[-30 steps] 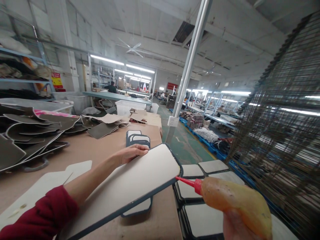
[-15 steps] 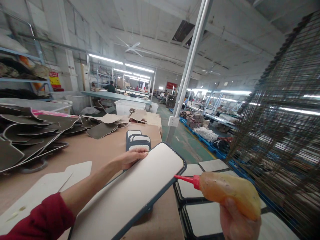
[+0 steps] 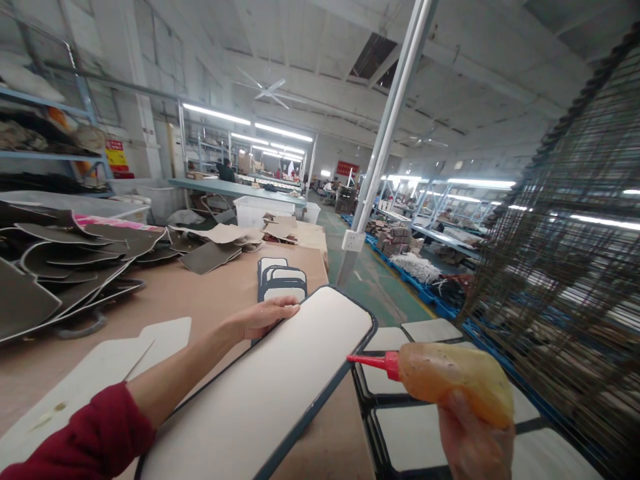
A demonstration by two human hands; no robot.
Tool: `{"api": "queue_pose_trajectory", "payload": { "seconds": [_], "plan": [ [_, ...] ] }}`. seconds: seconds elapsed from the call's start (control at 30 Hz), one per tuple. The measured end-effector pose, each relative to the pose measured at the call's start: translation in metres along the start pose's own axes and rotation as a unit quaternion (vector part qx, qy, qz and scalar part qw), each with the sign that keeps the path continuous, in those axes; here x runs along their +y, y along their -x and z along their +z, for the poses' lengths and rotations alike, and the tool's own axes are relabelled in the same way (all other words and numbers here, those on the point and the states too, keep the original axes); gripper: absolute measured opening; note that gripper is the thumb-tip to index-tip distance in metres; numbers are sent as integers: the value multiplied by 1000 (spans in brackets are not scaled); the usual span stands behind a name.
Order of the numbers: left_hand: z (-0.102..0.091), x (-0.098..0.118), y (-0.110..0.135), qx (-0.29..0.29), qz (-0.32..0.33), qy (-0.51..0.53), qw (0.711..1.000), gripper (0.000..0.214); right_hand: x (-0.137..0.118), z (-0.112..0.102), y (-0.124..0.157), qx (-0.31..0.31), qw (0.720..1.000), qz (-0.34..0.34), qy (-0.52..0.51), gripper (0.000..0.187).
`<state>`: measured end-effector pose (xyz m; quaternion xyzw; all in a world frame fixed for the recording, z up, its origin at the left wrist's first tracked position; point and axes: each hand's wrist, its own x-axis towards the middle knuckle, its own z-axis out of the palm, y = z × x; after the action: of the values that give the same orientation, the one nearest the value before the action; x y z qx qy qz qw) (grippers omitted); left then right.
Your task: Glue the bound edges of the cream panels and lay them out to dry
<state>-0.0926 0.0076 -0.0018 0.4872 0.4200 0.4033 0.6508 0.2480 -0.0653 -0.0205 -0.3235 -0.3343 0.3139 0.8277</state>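
A long white panel with rounded corners and a dark edge (image 3: 265,380) is tilted up in front of me. My left hand (image 3: 270,317) grips its far long side, thumb on the white face and the other fingers hidden beneath. In my right hand (image 3: 475,437) is a squeeze bottle of amber glue (image 3: 455,380), lying nearly level with its red nozzle pointing left. The nozzle tip meets the panel's near dark edge, close to its right corner. Beyond my left hand, a small stack of dark-edged white panels (image 3: 284,277) lies on the brown table (image 3: 225,293).
Grey-brown cut pieces (image 3: 75,260) are heaped on the table's left. Flat white sheets (image 3: 115,360) lie by my left forearm. More dark-edged panels (image 3: 410,433) are laid out below right. A metal post with a socket (image 3: 353,240) rises beyond the table; a wire rack (image 3: 565,187) stands right.
The nozzle tip has shifted slightly along the panel's dark edge, away from the corner. The view has turned a little to the left. Both hands keep their holds.
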Motion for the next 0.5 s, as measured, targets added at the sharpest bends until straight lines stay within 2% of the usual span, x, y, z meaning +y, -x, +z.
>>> {"api": "queue_pose_trajectory", "payload": {
  "seconds": [0.2,0.5],
  "plan": [
    [-11,-11,-11,14,-11,-1,1000,68,4,-1,2,6,1000,28,13,65],
    [-7,-12,-15,18,-20,20,999,72,4,6,4,-1,999,41,12,74]
  ]
}}
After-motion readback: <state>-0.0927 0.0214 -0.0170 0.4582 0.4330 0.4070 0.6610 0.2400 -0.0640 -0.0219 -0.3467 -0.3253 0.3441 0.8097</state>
